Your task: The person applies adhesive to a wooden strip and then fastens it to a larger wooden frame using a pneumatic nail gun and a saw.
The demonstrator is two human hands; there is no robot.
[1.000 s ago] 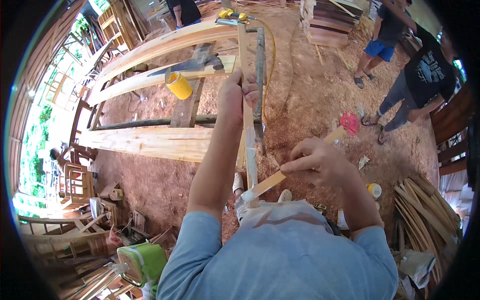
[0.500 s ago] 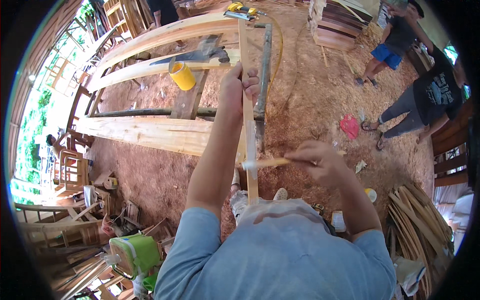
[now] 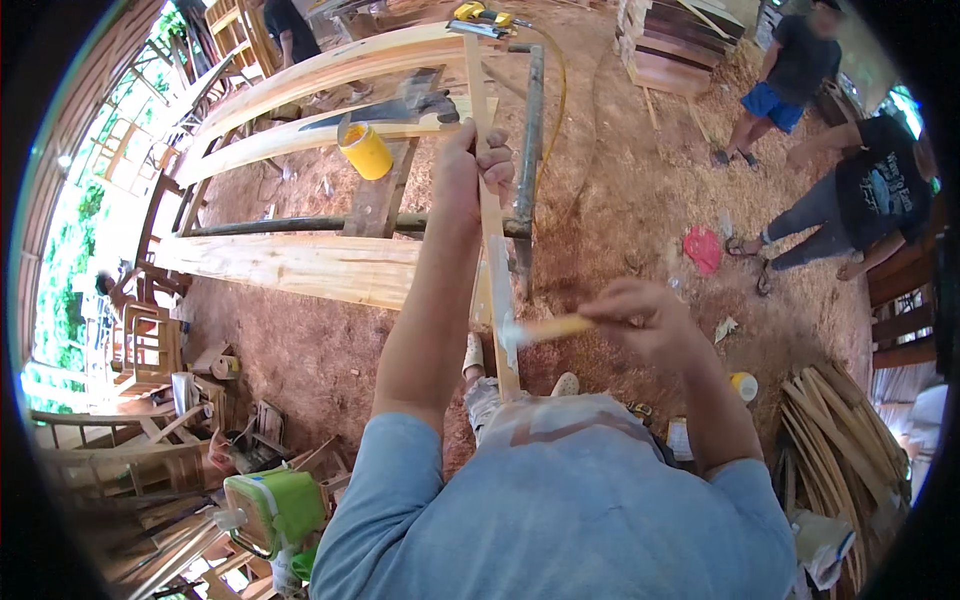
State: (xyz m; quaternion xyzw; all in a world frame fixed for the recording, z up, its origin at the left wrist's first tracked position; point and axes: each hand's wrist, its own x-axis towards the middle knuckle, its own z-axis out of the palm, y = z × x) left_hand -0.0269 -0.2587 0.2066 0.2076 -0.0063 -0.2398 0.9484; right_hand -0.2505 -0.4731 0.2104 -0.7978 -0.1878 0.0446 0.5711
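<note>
My left hand [image 3: 465, 178] is wrapped round a long, narrow wooden strip [image 3: 492, 232], which runs from the boards ahead down to my body. Along the strip's nearer half lies a whitish wet-looking smear [image 3: 501, 285]. Between the fingers of my right hand [image 3: 648, 318] is a short yellowish wooden stick [image 3: 560, 327], pointing left. Its whitish tip meets the smeared part of the strip and is blurred by motion. Whether that tip has bristles, I cannot tell.
Long boards [image 3: 300, 268] rest on a frame ahead and left, with a yellow tub [image 3: 366, 152] among them. A yellow power tool [image 3: 484, 14] lies at the far end. Two people stand at right. Stacked wood strips [image 3: 840, 430] lie at lower right, a green container [image 3: 285, 505] at lower left.
The stick's tip has moved slightly right and down along the strip, and my right hand has shifted slightly right. The strip's far end has swung a little left. My left hand keeps its grip.
</note>
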